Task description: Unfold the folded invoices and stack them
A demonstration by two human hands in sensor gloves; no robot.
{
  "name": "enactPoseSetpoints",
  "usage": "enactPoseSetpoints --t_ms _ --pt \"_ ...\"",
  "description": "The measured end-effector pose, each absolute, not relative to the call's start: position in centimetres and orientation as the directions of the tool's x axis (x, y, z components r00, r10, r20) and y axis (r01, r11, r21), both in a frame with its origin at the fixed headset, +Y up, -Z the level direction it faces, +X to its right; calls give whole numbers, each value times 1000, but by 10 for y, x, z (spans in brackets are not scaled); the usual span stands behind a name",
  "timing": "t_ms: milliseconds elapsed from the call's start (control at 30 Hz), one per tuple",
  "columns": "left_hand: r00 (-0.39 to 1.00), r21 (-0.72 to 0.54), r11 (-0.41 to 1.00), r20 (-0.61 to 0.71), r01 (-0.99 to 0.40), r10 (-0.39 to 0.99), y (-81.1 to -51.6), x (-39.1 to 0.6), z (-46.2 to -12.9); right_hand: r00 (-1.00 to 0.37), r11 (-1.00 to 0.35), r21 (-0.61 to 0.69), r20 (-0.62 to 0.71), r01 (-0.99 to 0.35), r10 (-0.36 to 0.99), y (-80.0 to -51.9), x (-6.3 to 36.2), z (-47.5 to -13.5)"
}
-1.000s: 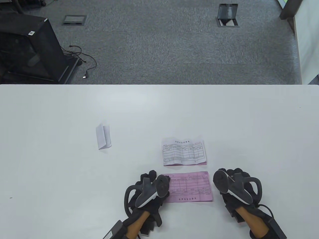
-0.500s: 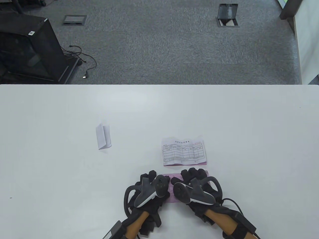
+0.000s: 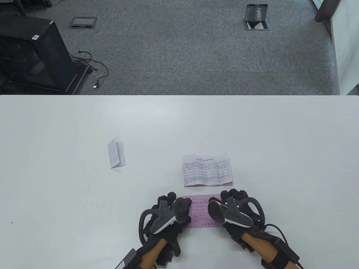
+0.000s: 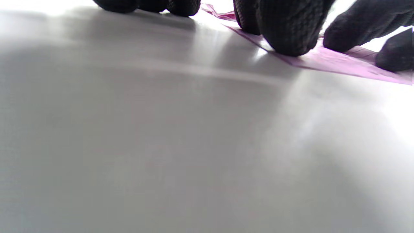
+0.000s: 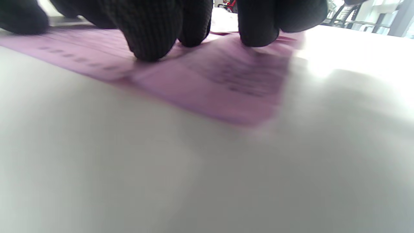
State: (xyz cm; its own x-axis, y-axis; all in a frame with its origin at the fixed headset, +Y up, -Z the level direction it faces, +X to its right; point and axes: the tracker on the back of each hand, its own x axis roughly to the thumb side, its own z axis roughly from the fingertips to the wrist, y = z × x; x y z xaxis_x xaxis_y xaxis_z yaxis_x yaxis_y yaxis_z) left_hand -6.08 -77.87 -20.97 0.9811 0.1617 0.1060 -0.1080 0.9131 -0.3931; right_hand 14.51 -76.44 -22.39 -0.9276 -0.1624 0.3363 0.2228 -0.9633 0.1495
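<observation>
While the pink invoice (image 3: 201, 210) lay flat near the table's (image 3: 56, 182) front edge, the left hand (image 3: 168, 215) and right hand (image 3: 234, 213) pressed it with spread fingertips (image 5: 148, 38), gripping nothing. Just beyond sat a stack (image 3: 207, 171) (creased sheets, white on top); a folded white slip (image 3: 115, 153) lay well left amid bare tabletop.
</observation>
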Motion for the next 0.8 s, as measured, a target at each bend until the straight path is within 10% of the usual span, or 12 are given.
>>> enactPoseSetpoints --t_ms 400,800 --pt "983 -385 917 98 -104 153 -779 -62 -209 -967 -968 199 231 152 -104 -765 188 -228" --pt "982 -408 907 100 -107 161 -780 -62 -209 -944 -993 117 329 21 18 -732 132 -222"
